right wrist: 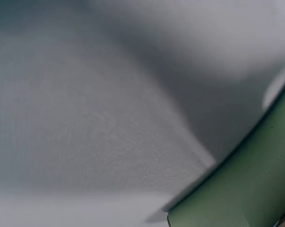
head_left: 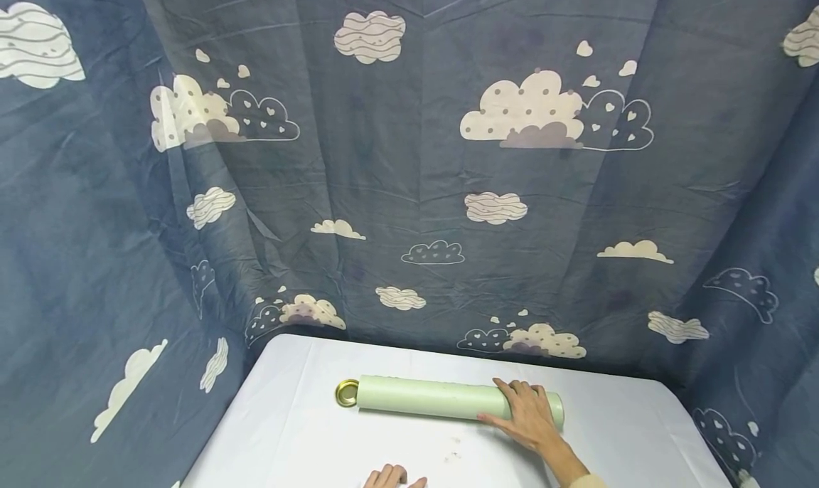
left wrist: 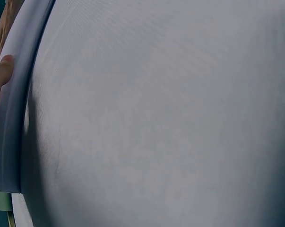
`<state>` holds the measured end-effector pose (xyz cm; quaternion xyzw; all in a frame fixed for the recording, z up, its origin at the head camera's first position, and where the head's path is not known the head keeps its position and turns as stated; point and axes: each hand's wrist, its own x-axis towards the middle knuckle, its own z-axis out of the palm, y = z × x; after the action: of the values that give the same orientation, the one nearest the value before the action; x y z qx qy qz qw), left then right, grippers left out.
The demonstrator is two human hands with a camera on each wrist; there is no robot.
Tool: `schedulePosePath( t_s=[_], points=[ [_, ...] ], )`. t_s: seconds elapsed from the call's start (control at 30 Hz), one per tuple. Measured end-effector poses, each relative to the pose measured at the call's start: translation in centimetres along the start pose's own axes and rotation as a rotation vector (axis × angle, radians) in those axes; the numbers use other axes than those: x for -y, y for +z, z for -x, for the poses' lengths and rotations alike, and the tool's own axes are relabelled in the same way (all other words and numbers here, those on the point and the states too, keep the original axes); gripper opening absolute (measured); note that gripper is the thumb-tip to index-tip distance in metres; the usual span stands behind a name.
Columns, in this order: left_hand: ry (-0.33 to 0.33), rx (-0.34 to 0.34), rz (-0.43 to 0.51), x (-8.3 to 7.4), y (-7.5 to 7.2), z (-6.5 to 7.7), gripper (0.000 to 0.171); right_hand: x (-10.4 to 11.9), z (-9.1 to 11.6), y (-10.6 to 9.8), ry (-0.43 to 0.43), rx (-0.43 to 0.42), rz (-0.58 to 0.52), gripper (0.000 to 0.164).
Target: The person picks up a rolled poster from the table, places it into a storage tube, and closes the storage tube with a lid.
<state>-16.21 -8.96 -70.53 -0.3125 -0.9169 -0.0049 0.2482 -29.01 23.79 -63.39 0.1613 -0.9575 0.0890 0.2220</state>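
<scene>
A long pale green tube (head_left: 422, 397) lies across the far part of the table in the head view. My right hand (head_left: 527, 413) grips it near its right end, thumb on the near side and fingers over the top. The right wrist view shows part of the green tube (right wrist: 237, 198). Only the fingers of my left hand (head_left: 387, 478) show at the bottom edge of the head view. In the left wrist view, a thumb (left wrist: 3, 70) touches a long, pale, rounded thing (left wrist: 7, 156); the rest of the grip is out of sight.
A round gold-coloured lid (head_left: 347, 393) lies by the tube's left end. The white-covered table (head_left: 307, 445) bears small dark smudges (head_left: 453, 454). A dark blue curtain (head_left: 397, 154) with cloud prints hangs behind and on both sides.
</scene>
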Motion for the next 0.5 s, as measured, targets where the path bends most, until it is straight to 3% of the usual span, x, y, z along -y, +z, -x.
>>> schedulePosePath(
  t_s=[0.3,0.5],
  points=[
    [0.031,0.000,0.031,0.5,-0.2,0.1,0.049,-0.8,-0.7,1.1,0.010,0.001,-0.001,0.082],
    [0.035,0.153,0.113,0.9,-1.2,-0.3,0.053,-1.2,-0.7,1.8,-0.027,-0.056,-0.015,0.077]
  ],
)
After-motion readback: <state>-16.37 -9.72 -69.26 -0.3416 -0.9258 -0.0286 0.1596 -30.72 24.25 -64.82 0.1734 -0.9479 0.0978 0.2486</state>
